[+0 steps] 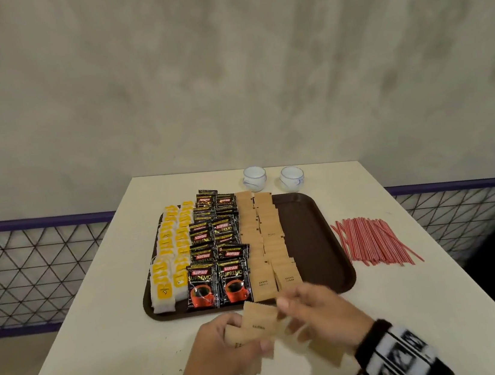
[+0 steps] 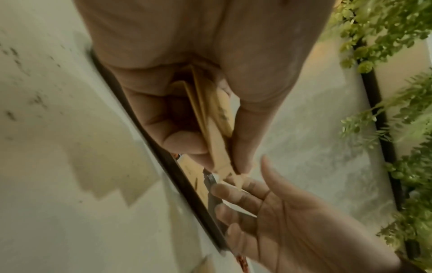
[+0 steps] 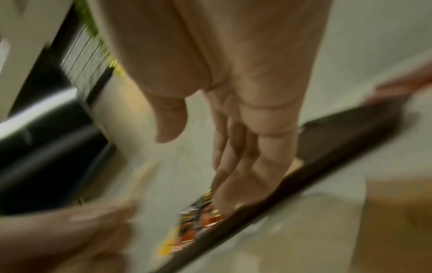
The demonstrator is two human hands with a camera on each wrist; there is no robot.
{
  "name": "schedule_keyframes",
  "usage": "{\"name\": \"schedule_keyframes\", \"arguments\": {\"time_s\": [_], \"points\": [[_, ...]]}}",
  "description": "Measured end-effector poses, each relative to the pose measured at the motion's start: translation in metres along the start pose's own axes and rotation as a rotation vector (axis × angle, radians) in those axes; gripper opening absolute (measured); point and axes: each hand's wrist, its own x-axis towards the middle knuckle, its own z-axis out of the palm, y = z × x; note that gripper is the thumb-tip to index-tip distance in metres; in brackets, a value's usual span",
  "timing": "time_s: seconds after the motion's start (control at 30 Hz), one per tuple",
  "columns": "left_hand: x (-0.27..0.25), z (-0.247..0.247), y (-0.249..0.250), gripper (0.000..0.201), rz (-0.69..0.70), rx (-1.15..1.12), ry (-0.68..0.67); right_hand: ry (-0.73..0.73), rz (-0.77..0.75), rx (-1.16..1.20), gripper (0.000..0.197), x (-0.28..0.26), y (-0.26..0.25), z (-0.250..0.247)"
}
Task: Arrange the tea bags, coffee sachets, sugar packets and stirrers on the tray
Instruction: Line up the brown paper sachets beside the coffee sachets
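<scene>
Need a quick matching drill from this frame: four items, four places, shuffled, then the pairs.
Items
1. tea bags
2. coffee sachets
3. stirrers
4. cups

Places
A. on the table, right of the tray
B. on the table, beyond the tray's far edge
C. leftmost rows on the tray
D. on the tray, between the yellow-tagged rows and the brown sugar packets

Pairs: 1-C, 2-D, 3-A, 4-B
</scene>
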Motion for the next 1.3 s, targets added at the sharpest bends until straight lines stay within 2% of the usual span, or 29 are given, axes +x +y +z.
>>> {"name": "schedule_keyframes", "arguments": {"time_s": [0.07, 0.13, 0.27, 0.33, 0.37, 0.5, 0.63, 0.7, 0.8, 0.87, 0.93, 1.07, 1.23, 1.3], "points": [[0.0, 0.006, 0.001, 0.034, 0.005, -0.047, -0.039, -0.127, 0.016, 0.196, 0.017, -0.014, 0.006, 0.009], [0.0, 0.009, -0.001, 0.032, -0.004, -0.048, -0.05, -0.082, -0.037, 0.164, 0.014, -0.018, 0.009, 0.011], [0.001, 0.006, -0.011, 0.024, -0.045, 0.097, 0.0, 0.242, -0.093, -0.088, 0.016, 0.005, 0.004, -0.017], [-0.001, 0.001, -0.014, 0.02, -0.072, 0.171, 0.049, 0.408, -0.056, -0.186, 0.015, 0.03, 0.001, -0.038], [-0.002, -0.001, -0.015, 0.02, -0.079, 0.184, 0.064, 0.439, -0.02, -0.23, 0.015, 0.043, 0.001, -0.045], [-0.007, -0.007, -0.012, 0.027, -0.105, 0.18, 0.074, 0.386, 0.088, -0.458, 0.02, 0.082, 0.003, -0.047], [-0.01, -0.019, -0.011, 0.035, -0.13, 0.151, 0.091, 0.433, 0.11, -0.54, 0.02, 0.09, 0.007, -0.039], [-0.01, -0.021, -0.01, 0.037, -0.142, 0.154, 0.105, 0.44, 0.103, -0.544, 0.018, 0.085, 0.006, -0.036], [-0.01, -0.02, -0.009, 0.039, -0.14, 0.137, 0.128, 0.462, 0.05, -0.567, 0.038, 0.066, -0.002, -0.037], [-0.009, -0.019, -0.009, 0.039, -0.148, 0.122, 0.131, 0.45, 0.01, -0.642, 0.041, 0.038, -0.008, -0.036], [-0.006, -0.017, -0.009, 0.039, -0.155, 0.097, 0.125, 0.36, 0.042, -0.776, 0.04, 0.004, -0.005, -0.03], [-0.002, -0.01, -0.006, 0.037, -0.155, 0.062, 0.103, 0.088, 0.227, -1.042, 0.067, -0.024, 0.022, -0.015], [-0.005, -0.007, 0.002, 0.031, -0.097, -0.01, 0.093, 0.099, 0.239, -1.007, 0.054, -0.014, 0.032, -0.011], [-0.005, -0.009, 0.006, 0.027, -0.085, -0.061, 0.095, 0.114, 0.177, -1.031, 0.036, -0.014, 0.027, -0.01]]}}
